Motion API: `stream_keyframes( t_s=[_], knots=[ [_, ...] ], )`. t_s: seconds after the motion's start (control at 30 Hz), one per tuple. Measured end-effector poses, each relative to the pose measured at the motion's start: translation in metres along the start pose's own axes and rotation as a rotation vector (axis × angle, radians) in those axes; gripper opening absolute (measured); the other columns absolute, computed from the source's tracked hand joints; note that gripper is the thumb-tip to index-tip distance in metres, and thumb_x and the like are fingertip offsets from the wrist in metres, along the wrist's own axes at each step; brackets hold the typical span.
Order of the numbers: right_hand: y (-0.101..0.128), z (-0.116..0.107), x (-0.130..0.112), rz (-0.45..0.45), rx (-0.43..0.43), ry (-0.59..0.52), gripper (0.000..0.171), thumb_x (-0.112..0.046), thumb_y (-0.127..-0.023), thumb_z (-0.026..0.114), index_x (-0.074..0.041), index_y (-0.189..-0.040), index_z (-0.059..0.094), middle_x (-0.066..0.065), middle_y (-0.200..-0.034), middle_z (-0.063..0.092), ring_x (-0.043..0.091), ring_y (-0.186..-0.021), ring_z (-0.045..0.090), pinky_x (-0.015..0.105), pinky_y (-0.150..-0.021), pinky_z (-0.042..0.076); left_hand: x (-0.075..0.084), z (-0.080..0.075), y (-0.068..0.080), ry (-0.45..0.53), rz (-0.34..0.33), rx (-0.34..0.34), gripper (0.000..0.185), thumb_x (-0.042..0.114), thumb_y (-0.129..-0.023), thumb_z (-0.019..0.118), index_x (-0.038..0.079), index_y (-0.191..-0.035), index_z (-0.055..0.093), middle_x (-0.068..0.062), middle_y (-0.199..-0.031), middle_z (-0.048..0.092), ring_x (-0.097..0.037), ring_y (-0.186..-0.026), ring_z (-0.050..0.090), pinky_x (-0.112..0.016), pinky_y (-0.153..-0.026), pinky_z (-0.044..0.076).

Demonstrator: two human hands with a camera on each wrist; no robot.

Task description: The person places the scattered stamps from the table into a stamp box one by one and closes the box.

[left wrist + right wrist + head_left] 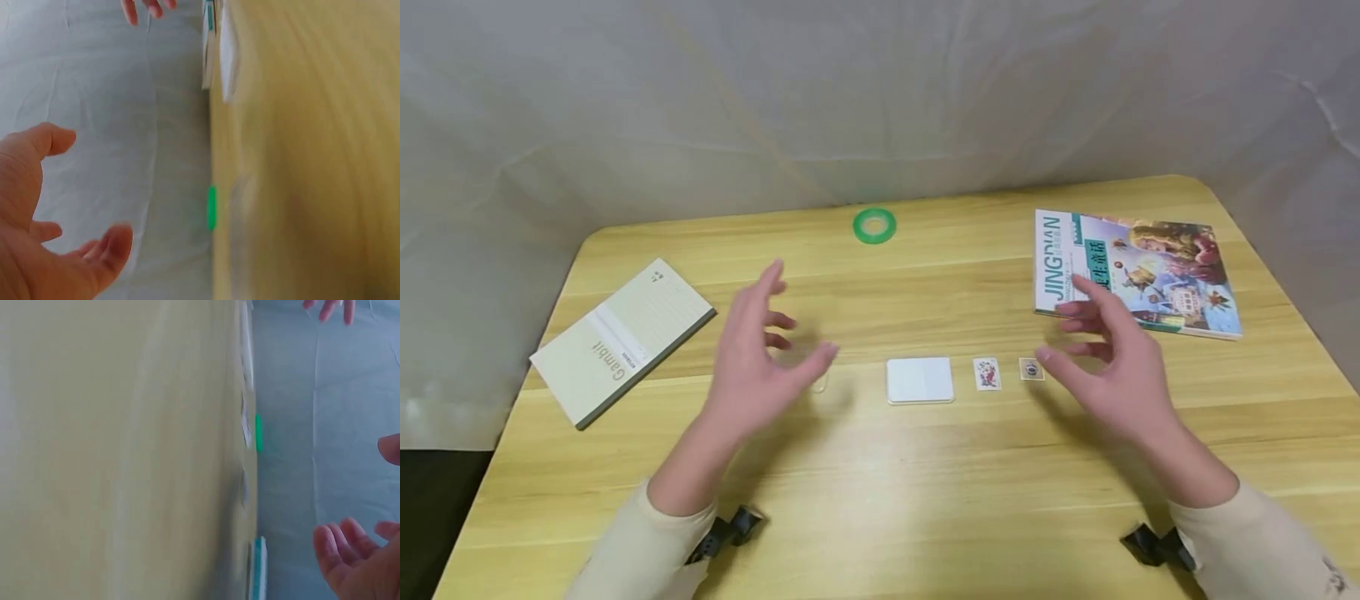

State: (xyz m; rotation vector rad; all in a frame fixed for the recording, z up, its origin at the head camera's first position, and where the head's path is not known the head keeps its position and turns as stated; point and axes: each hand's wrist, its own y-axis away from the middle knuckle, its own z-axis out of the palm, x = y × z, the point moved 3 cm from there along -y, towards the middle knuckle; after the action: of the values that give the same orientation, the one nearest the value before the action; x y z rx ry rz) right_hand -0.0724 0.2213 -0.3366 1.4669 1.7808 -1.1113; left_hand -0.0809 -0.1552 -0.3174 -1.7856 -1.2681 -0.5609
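left hand (761,350) and right hand (1112,367) hovered, fingers spread, holding nothing; a light edge pinch probably suited the small square card (1031,370).

Moderately bright, softly lit in head view. Shows pale glare on table (902,492) between left hand (748,354) and right hand (1116,367), around wrist level; soft shadows beneath both. Dimmer in wrist views, smeared by blur across table.

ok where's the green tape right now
In the head view, the tape lies near the middle of the far edge of the table, between the notebook on the left and the book on the right.
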Motion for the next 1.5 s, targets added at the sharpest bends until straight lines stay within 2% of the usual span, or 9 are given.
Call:
stream_keyframes(
  t_s=[0.1,0.2,0.4,0.57,0.8,1.03,1.23,1.5],
  knots=[
    [0.004,0.009,0.002,0.070,-0.093,-0.058,0.076,-0.003,-0.086,0.078,-0.018,-0.151,0.042,0.014,-0.118,0.061,0.018,-0.096,0.064,0.020,-0.078,0.053,-0.003,0.019,0.001,0.134,-0.146,-0.124,0.104,0.016,-0.075,0.090,0.020,-0.158,0.028,-0.008,-0.133,0.048,-0.028,-0.093,0.062,-0.041,-0.077,0.056],
    [0.005,0.017,0.004,0.104,-0.173,-0.091,0.069,-0.006,-0.089,0.076,-0.013,-0.149,0.044,0.016,-0.113,0.063,0.017,-0.090,0.067,0.024,-0.071,0.055,-0.006,0.035,0.003,0.201,-0.217,-0.207,0.103,0.018,-0.076,0.089,0.021,-0.158,0.027,-0.010,-0.131,0.051,-0.031,-0.093,0.063,-0.040,-0.076,0.056],
    [0.007,0.031,0.007,0.174,-0.298,-0.123,0.065,-0.009,-0.088,0.077,-0.006,-0.146,0.046,0.016,-0.106,0.065,0.021,-0.081,0.067,0.031,-0.059,0.055,-0.008,0.057,0.012,0.300,-0.228,-0.308,0.098,0.011,-0.077,0.088,0.020,-0.156,0.031,-0.015,-0.122,0.055,-0.025,-0.080,0.063,-0.032,-0.068,0.054],
    [0.007,0.038,0.009,0.192,-0.337,-0.065,0.061,-0.013,-0.086,0.080,-0.004,-0.140,0.052,0.011,-0.099,0.066,0.021,-0.078,0.065,0.027,-0.064,0.053,-0.010,0.070,0.019,0.369,-0.248,-0.359,0.098,0.006,-0.076,0.087,0.013,-0.156,0.031,-0.017,-0.113,0.056,-0.022,-0.074,0.063,-0.027,-0.065,0.053],
    [0.008,0.046,0.015,0.207,-0.365,-0.029,0.052,-0.016,-0.085,0.081,-0.004,-0.130,0.059,0.006,-0.086,0.064,0.021,-0.067,0.060,0.027,-0.056,0.049,-0.016,0.085,0.025,0.323,-0.235,-0.392,0.098,0.006,-0.074,0.089,0.006,-0.154,0.033,-0.014,-0.105,0.056,-0.019,-0.070,0.061,-0.027,-0.063,0.053],
    [0.008,0.052,0.019,0.185,-0.375,0.063,0.042,-0.013,-0.085,0.079,-0.006,-0.124,0.064,0.002,-0.082,0.062,0.018,-0.066,0.055,0.026,-0.058,0.045,-0.019,0.090,0.026,0.228,-0.186,-0.405,0.092,0.005,-0.071,0.091,-0.004,-0.148,0.040,-0.009,-0.102,0.054,-0.015,-0.071,0.059,-0.027,-0.062,0.053],
    [0.006,0.053,0.020,0.162,-0.365,0.121,0.037,-0.010,-0.086,0.077,-0.008,-0.121,0.066,0.001,-0.081,0.063,0.017,-0.063,0.054,0.027,-0.058,0.044,-0.021,0.093,0.024,0.170,-0.211,-0.435,0.086,0.007,-0.071,0.091,-0.004,-0.144,0.046,-0.004,-0.096,0.057,-0.012,-0.069,0.060,-0.028,-0.064,0.053],
    [0.005,0.055,0.021,0.126,-0.349,0.179,0.034,-0.014,-0.087,0.078,-0.008,-0.118,0.067,-0.002,-0.079,0.061,0.016,-0.062,0.053,0.027,-0.057,0.043,-0.022,0.095,0.022,0.122,-0.222,-0.428,0.083,0.007,-0.071,0.091,-0.005,-0.142,0.049,-0.001,-0.093,0.058,-0.010,-0.067,0.060,-0.028,-0.070,0.053]
  ],
)
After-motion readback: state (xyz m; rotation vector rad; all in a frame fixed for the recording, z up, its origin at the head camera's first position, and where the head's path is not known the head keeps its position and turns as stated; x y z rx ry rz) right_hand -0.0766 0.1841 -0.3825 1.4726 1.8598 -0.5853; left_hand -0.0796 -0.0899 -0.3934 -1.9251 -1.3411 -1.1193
